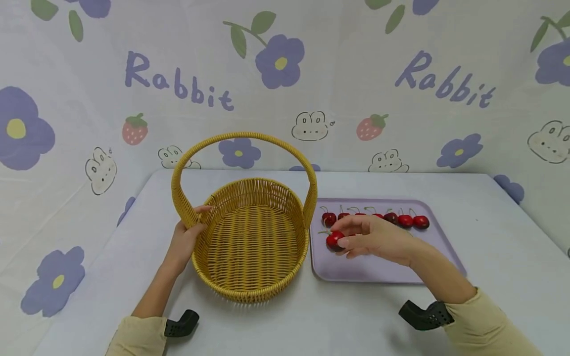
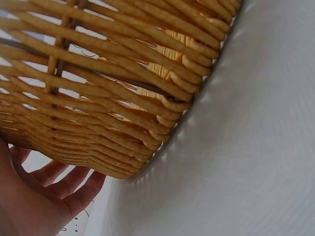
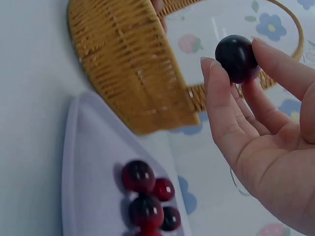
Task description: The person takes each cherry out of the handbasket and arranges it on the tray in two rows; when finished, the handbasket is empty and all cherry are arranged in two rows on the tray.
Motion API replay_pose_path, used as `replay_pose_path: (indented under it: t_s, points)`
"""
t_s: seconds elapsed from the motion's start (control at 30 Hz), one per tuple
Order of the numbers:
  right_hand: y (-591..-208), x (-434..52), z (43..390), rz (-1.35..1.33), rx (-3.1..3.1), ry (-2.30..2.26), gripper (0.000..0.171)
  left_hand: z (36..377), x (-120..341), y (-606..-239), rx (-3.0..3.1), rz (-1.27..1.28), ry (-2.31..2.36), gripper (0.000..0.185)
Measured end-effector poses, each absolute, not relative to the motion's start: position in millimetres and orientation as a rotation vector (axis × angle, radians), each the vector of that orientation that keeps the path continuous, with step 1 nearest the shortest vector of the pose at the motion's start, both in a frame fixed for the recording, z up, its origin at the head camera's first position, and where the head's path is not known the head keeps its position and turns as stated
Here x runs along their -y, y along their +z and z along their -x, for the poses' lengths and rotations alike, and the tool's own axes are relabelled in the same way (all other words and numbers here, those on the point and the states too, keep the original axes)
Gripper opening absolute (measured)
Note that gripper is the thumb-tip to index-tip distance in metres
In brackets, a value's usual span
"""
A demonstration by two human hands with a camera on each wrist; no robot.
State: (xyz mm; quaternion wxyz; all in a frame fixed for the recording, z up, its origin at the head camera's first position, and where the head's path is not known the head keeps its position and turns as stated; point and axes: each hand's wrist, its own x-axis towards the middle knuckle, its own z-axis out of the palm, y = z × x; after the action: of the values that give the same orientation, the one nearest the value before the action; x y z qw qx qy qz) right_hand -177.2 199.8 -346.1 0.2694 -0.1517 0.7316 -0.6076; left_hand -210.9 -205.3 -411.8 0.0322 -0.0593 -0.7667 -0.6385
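Observation:
My left hand (image 1: 186, 242) grips the left side of a yellow woven basket (image 1: 307, 247) at the rim, beside the foot of its tall arched handle. In the left wrist view the fingers (image 2: 83, 191) lie against the outside of the basket wall. The woven bottom shows inside it. Over a lilac tray (image 1: 352, 272), my right hand (image 1: 378, 240) pinches a dark red cherry (image 1: 334, 241) between thumb and fingertips; its green stem points left. The right wrist view shows this cherry (image 3: 237, 58) raised off the tray. Behind the hand, several cherries (image 1: 420, 222) with stems lie in a row.
The tray stands just right of the basket on a white table (image 1: 285, 326). More cherries (image 3: 146, 211) lie nearer than the back row, mostly hidden by my right hand in the head view. A printed cloth (image 1: 338, 64) hangs behind the table.

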Motion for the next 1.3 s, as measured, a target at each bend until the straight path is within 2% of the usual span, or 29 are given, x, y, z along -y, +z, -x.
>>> replay_pose_path:
  t_s: [0.8,1.13,1.3]
  points:
    - [-371,-335,166,0.208,-2.076,-1.726,0.025,211,206,-412,2.365,0.184,-1.966,0.043]
    - [-382,-379,160,0.201,-2.025,-1.783,0.024,210,204,-411,2.364,0.185,-1.971,0.043]
    - [-386,-391,159,0.118,-2.011,-1.774,0.022,210,204,-411,2.365,0.187,-1.967,0.043]
